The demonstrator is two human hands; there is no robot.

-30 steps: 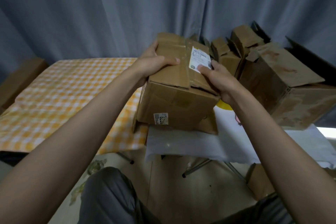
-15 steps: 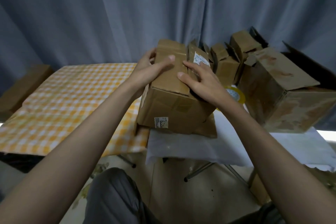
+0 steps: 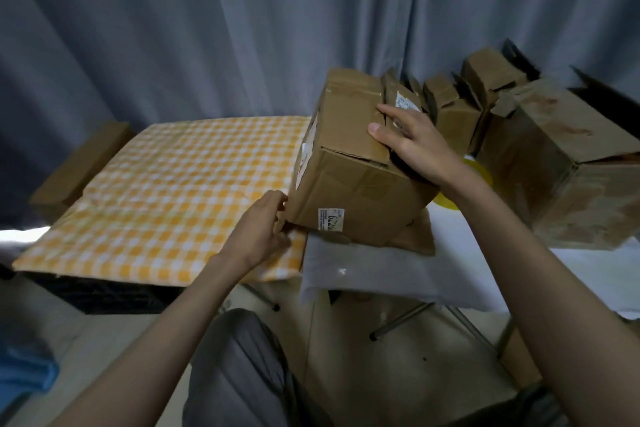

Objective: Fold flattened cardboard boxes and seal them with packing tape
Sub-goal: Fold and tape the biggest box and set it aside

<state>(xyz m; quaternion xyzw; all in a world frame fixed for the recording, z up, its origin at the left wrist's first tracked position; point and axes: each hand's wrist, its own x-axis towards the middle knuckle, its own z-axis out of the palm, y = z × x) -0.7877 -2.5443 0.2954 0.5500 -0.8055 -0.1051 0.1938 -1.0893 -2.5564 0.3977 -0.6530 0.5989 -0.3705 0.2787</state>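
Cardboard everywhere, so sizing it up big to small: grey curtain (image 3: 242, 28) fills the back, checked table (image 3: 166, 191) sits left, white-covered table (image 3: 381, 274) sits right. Big box (image 3: 568, 163) at far right stands formed, top flap lying over but a dark gap shows along its near edge, so I'd judge it folded and not sealed; no fresh tape visible on it. Behind it a cluster of small boxes (image 3: 457, 104) with flaps sticking up, state unclear from here. Your working box (image 3: 353, 177) is formed, tilted, resting across the seam of the two tables on top of a flat cardboard piece (image 3: 415, 236), near corner overhanging the checked table. Top flaps are down but the near flap edge lifts a bit and the centre seam looks untaped; old tape marks and labels on the sides only. Your right hand (image 3: 415, 146) presses flat on top, fingers spread and straight across the flap seam, thumb out along the near flap, holding them closed. Your left hand (image 3: 263, 229) is at the lower near corner, fingers curled and pinching the box edge, likely steadying or turning it. Yellow tape roll (image 3: 481, 170) peeks out behind your right wrist, between working box and big box, untouched. Judgement: folding on this box is near done, sealing is all left; you need a free hand for the roll while the flaps stay pinned. More flats may remain, can't tell how many.
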